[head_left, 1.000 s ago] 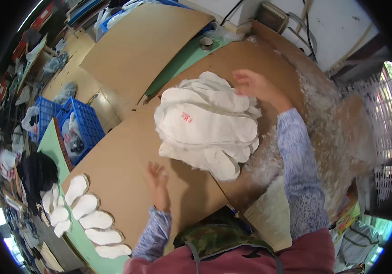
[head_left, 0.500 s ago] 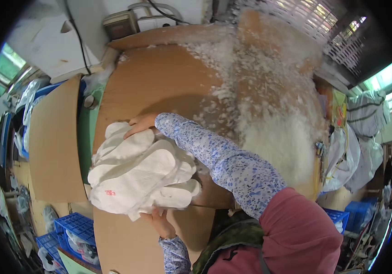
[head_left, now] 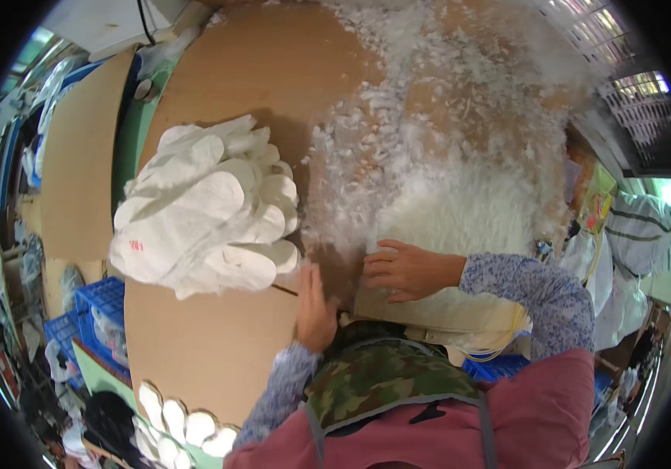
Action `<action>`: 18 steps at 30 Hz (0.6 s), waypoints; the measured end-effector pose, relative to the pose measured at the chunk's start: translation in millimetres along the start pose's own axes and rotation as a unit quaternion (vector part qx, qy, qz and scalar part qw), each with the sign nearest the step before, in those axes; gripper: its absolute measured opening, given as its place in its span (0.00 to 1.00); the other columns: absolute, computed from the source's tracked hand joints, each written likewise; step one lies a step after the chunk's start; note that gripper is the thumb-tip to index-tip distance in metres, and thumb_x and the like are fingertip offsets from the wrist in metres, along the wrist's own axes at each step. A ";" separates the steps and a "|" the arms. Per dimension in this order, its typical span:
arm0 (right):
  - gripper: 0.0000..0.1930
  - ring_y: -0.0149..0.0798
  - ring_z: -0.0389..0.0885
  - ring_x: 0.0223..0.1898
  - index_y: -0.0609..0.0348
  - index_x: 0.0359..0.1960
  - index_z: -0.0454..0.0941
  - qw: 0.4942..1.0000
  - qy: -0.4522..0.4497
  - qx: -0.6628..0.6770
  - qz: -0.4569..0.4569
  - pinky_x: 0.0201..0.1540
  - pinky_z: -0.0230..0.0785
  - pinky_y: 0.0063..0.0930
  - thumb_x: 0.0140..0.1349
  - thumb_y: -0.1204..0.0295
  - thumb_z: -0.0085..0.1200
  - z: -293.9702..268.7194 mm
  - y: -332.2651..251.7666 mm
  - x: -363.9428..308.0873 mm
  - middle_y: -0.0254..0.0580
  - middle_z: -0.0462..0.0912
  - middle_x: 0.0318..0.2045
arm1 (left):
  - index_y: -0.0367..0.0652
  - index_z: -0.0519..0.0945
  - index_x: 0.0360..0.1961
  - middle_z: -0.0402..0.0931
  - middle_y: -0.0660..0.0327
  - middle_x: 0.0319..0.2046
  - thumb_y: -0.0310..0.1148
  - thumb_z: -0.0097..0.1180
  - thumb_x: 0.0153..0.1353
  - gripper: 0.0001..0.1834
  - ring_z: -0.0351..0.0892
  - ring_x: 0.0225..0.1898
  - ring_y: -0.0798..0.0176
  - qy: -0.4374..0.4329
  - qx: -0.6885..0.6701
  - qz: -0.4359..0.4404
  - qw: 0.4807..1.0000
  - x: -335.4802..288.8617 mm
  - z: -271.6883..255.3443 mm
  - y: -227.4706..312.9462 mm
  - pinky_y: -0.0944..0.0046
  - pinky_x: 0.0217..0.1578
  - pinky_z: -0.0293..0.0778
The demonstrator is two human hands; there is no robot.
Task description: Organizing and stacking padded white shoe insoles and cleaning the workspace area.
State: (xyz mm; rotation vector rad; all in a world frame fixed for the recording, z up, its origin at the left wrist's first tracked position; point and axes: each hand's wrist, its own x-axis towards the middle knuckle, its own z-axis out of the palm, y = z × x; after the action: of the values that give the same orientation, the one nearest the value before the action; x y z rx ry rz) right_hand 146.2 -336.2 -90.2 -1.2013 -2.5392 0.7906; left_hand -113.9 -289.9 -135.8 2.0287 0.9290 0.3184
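A heaped stack of soft white pieces with rounded, sole-like ends (head_left: 202, 207) lies on the cardboard-covered worktop, at left of centre. One piece has a small red print. My left hand (head_left: 316, 313) is beside the stack's lower right corner, fingers stretched out and slightly blurred, holding nothing. To its right, my right hand (head_left: 409, 270) hovers or rests at the near edge of a mound of white fluffy fibre (head_left: 460, 211). Its fingers are spread, and no object shows in them. Whether it touches the fibre I cannot tell.
Loose white scraps (head_left: 359, 133) litter the worktop's middle and far right. A brown board (head_left: 77, 156) stands at the left, above a blue crate (head_left: 101, 313). Pale sole-shaped pieces (head_left: 198, 426) lie at the lower left. White sacks (head_left: 640, 234) hang at the right.
Both hands have let go of the white stack, which now lies on the worktop. My right hand has moved right to the fibre mound; the left has drawn away. The view has shifted.
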 end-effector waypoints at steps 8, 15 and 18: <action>0.17 0.38 0.62 0.60 0.52 0.44 0.74 0.993 0.088 -0.044 0.072 0.61 0.52 0.44 0.50 0.67 0.58 -5.8 28.5 -23.1 0.36 0.71 0.51 | 0.26 0.49 0.63 0.46 0.37 0.64 0.42 0.52 0.56 0.43 0.42 0.67 0.37 0.107 0.313 0.009 0.944 140.0 61.6 -3.9 0.44 0.64 0.44; 0.19 0.40 0.62 0.59 0.54 0.44 0.74 0.962 0.191 -0.084 0.179 0.61 0.52 0.45 0.48 0.71 0.59 -24.7 64.0 -37.6 0.36 0.70 0.51 | 0.29 0.51 0.64 0.47 0.40 0.65 0.38 0.49 0.56 0.38 0.41 0.67 0.39 0.161 0.277 0.089 0.943 304.2 101.6 23.0 0.45 0.65 0.42; 0.19 0.41 0.62 0.59 0.54 0.45 0.74 0.951 0.228 -0.096 0.184 0.61 0.52 0.45 0.48 0.71 0.59 -44.4 79.0 -13.0 0.36 0.70 0.51 | 0.36 0.67 0.55 0.61 0.47 0.60 0.26 0.48 0.53 0.24 0.54 0.64 0.45 0.050 0.256 0.313 0.913 368.8 64.8 -1.8 0.51 0.61 0.53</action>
State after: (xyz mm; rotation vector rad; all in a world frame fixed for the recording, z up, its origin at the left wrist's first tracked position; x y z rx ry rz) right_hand 224.1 -288.4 -96.9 -1.7206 -2.0756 0.2784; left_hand 173.9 -64.7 -217.5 2.8038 0.4077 0.5710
